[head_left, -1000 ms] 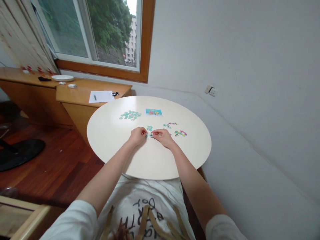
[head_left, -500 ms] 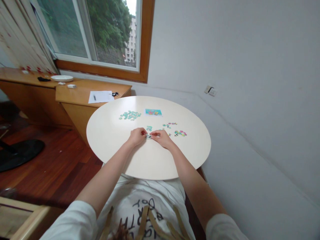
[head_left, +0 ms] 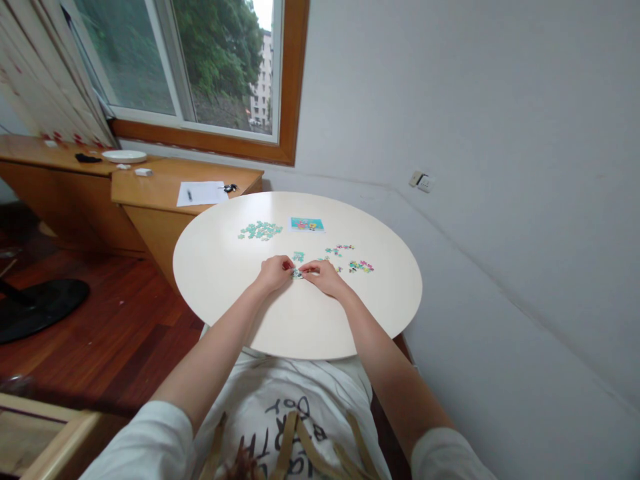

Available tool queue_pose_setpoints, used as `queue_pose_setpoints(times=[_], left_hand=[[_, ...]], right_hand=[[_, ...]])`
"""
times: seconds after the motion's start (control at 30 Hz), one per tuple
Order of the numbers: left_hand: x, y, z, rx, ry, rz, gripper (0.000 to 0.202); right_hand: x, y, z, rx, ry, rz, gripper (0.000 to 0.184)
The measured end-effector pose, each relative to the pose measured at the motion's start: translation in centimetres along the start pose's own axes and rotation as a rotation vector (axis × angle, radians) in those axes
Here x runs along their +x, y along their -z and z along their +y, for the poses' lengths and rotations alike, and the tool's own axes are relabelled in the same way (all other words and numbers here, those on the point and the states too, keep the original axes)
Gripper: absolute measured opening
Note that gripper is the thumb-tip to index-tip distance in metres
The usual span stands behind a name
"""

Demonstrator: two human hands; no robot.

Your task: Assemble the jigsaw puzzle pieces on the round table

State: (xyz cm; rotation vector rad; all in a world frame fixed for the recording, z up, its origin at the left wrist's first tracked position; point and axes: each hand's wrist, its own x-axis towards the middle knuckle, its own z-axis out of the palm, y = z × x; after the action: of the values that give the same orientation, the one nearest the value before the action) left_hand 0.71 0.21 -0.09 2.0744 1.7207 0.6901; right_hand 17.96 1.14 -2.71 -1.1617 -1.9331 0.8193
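Note:
Between my fingertips, near the middle of the round white table (head_left: 300,320), lie a few jigsaw puzzle pieces (head_left: 297,273). My left hand (head_left: 275,272) pinches them from the left, fingers closed. From the right, my right hand (head_left: 324,276) grips them with thumb and forefinger. Just beyond my hands sits a small joined patch of teal puzzle pieces (head_left: 299,256). The fingers partly hide the pieces they touch, so their exact fit cannot be made out.
A heap of teal pieces (head_left: 261,231) lies at the table's back left. The colourful picture card (head_left: 307,225) is at the back middle. Loose multicoloured pieces (head_left: 361,267) are spread on the right. Behind the table, a wooden cabinet (head_left: 160,175) holds a paper sheet (head_left: 201,193).
My fingers have shifted very slightly around the puzzle pieces, which now seem to lie a little flatter. Everything else on the table has stayed in place.

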Motion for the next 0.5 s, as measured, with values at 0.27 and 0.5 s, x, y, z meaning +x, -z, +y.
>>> queue_pose_setpoints(times=[0.27,0.5], left_hand=[[0.06,-0.11,-0.16,-0.013,0.006,-0.002,0.015],[0.1,0.04,-0.32,-0.051,-0.005,-0.036,0.017]], right_hand=[[-0.27,0.18,-0.71,-0.134,0.033,0.0,0.013],[-0.35,0.11,-0.74,-0.157,0.053,0.014,0.011]])
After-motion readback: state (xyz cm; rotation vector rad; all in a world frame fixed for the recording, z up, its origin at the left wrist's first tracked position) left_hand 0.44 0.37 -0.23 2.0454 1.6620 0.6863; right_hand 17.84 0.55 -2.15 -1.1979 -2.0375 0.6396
